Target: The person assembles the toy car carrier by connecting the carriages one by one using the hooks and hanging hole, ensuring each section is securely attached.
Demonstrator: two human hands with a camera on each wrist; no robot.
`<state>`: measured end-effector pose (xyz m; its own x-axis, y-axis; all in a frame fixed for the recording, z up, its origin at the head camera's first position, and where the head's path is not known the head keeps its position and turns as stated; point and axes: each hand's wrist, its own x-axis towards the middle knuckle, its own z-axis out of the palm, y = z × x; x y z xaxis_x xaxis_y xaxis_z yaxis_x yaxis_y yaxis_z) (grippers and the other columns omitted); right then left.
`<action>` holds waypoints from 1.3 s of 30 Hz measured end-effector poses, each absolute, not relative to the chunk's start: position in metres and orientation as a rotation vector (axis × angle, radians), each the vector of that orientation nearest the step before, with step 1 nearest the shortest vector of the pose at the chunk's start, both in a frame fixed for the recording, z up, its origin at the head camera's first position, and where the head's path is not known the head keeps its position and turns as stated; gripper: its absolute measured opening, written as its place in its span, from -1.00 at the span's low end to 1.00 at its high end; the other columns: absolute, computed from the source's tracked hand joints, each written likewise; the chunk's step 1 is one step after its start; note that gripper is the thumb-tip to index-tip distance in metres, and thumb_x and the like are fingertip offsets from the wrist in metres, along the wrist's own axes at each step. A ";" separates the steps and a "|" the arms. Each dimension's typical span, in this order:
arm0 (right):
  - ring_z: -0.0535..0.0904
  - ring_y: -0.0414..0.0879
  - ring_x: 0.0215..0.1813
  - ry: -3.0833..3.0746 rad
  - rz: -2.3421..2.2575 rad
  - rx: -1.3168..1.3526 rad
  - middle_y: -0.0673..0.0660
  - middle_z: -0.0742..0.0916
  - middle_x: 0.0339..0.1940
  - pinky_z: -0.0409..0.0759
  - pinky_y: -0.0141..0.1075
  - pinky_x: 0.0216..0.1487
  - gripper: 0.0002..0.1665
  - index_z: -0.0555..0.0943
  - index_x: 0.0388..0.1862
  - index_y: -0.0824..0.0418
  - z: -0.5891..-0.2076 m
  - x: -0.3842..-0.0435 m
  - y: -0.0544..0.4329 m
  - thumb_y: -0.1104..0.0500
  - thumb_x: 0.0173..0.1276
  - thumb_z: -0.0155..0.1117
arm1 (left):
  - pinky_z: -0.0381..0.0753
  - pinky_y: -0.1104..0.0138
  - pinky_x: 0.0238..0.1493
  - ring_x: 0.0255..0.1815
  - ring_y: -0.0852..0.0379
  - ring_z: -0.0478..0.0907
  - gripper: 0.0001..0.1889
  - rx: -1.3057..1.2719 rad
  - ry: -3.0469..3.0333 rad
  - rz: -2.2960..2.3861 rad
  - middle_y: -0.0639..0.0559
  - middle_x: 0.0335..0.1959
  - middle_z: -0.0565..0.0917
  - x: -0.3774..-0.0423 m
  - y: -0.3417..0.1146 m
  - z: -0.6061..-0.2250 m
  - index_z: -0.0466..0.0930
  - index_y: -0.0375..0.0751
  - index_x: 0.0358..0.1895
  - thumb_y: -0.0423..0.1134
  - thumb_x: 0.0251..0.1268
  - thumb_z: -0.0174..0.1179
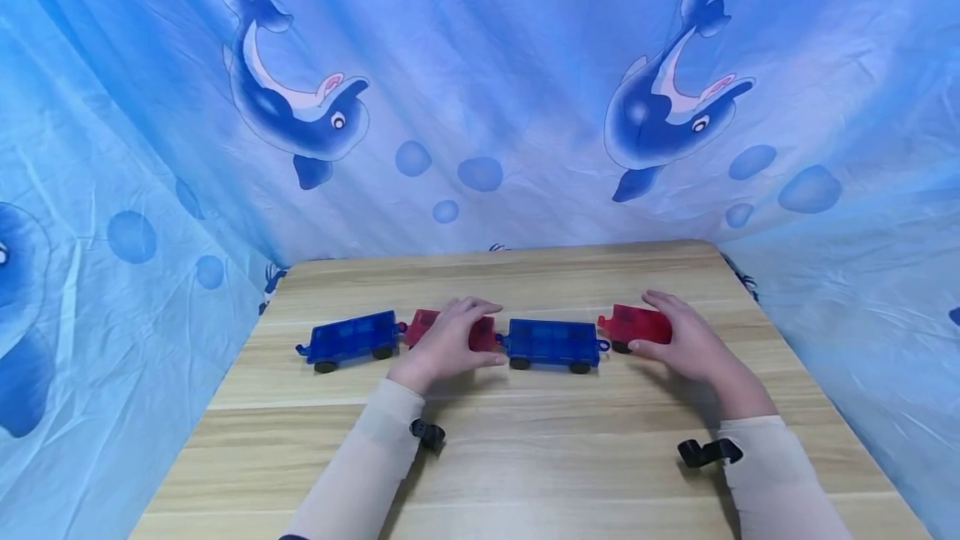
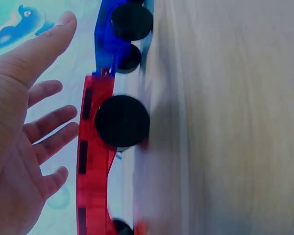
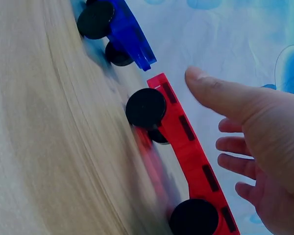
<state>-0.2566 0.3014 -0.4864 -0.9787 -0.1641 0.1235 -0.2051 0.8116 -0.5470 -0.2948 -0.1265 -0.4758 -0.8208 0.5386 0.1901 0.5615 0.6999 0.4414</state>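
Several toy train cars stand in a row on the table. At the left end is a blue car [image 1: 352, 340], joined to a red car [image 1: 422, 323]. My left hand [image 1: 445, 344] reaches over this red car, thumb and fingers spread; the left wrist view shows the thumb clear of the car [image 2: 92, 161]. Another blue car [image 1: 553, 342] meets the red car's right end. Right of it, a second red car [image 1: 636, 324] sits with its hook slightly apart from the blue car's ring. My right hand [image 1: 693, 348] is around its right end, thumb apart from the car [image 3: 186, 132].
The cars stand on a wood-grain table [image 1: 525, 457]. A blue curtain [image 1: 480, 65] with dolphins hangs behind the table and along both sides. Each sleeve carries a black strap mount [image 1: 427, 434] at the wrist.
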 end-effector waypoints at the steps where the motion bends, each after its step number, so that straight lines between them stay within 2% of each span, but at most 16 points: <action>1: 0.23 0.45 0.54 -2.929 0.889 0.292 0.34 0.29 0.65 0.43 0.38 0.32 0.24 0.24 0.67 0.19 -0.487 -0.257 0.302 -0.32 0.21 0.58 | 0.17 -0.15 0.56 0.56 -0.07 0.25 -0.15 -0.937 -2.852 -0.763 0.16 0.42 0.47 -0.294 -0.125 -0.476 0.44 0.17 0.53 0.24 0.15 0.53; 6: 0.18 0.47 0.56 -2.988 0.807 0.246 0.38 0.26 0.65 0.40 0.40 0.34 0.26 0.19 0.69 0.25 -0.492 -0.258 0.302 -0.27 0.24 0.58 | 0.44 0.00 0.43 0.48 0.03 0.30 -0.15 -0.976 -2.861 -0.738 0.19 0.42 0.46 -0.292 -0.115 -0.478 0.42 0.21 0.54 0.31 0.18 0.47; 9: 0.23 0.47 0.52 -3.015 0.774 0.215 0.42 0.30 0.62 0.45 0.39 0.30 0.24 0.19 0.68 0.28 -0.496 -0.258 0.302 -0.25 0.25 0.58 | 0.47 0.00 0.40 0.46 0.02 0.31 -0.14 -1.000 -2.842 -0.753 0.17 0.43 0.46 -0.293 -0.108 -0.478 0.42 0.20 0.54 0.33 0.17 0.45; 16: 0.36 0.46 0.41 -3.015 0.714 0.227 0.48 0.44 0.48 0.49 0.38 0.26 0.13 0.29 0.61 0.35 -0.499 -0.258 0.302 -0.14 0.27 0.60 | 0.43 -0.01 0.43 0.46 0.02 0.32 -0.11 -1.052 -2.843 -0.736 0.17 0.43 0.45 -0.296 -0.086 -0.476 0.41 0.16 0.56 0.35 0.17 0.45; 22: 0.43 0.42 0.32 -3.024 0.694 0.208 0.47 0.49 0.42 0.55 0.37 0.18 0.13 0.34 0.59 0.32 -0.496 -0.257 0.304 -0.16 0.21 0.64 | 0.37 -0.01 0.48 0.45 0.00 0.36 -0.08 -1.069 -2.854 -0.669 0.13 0.42 0.48 -0.297 -0.064 -0.476 0.42 0.14 0.55 0.35 0.12 0.48; 36: 0.43 0.38 0.27 -3.053 0.697 0.158 0.42 0.51 0.38 0.62 0.30 0.11 0.17 0.39 0.58 0.27 -0.493 -0.256 0.308 -0.18 0.11 0.70 | 0.46 0.03 0.40 0.41 -0.01 0.36 -0.01 -1.046 -2.941 -0.480 0.12 0.40 0.48 -0.295 -0.013 -0.486 0.37 0.23 0.57 0.43 0.03 0.48; 39: 0.43 0.38 0.26 -3.054 0.705 0.169 0.42 0.52 0.37 0.63 0.29 0.08 0.18 0.39 0.58 0.25 -0.492 -0.257 0.309 -0.20 0.10 0.70 | 0.40 0.03 0.45 0.40 -0.01 0.38 0.00 -1.051 -2.940 -0.438 0.11 0.37 0.50 -0.296 -0.008 -0.490 0.36 0.22 0.57 0.43 0.02 0.49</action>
<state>-0.2568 0.3087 -0.4924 -0.9942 -0.1041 0.0264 -0.1052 0.8935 -0.4366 -0.2961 -0.0084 -0.4895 -0.7777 0.6232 0.0824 0.6202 0.7392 0.2625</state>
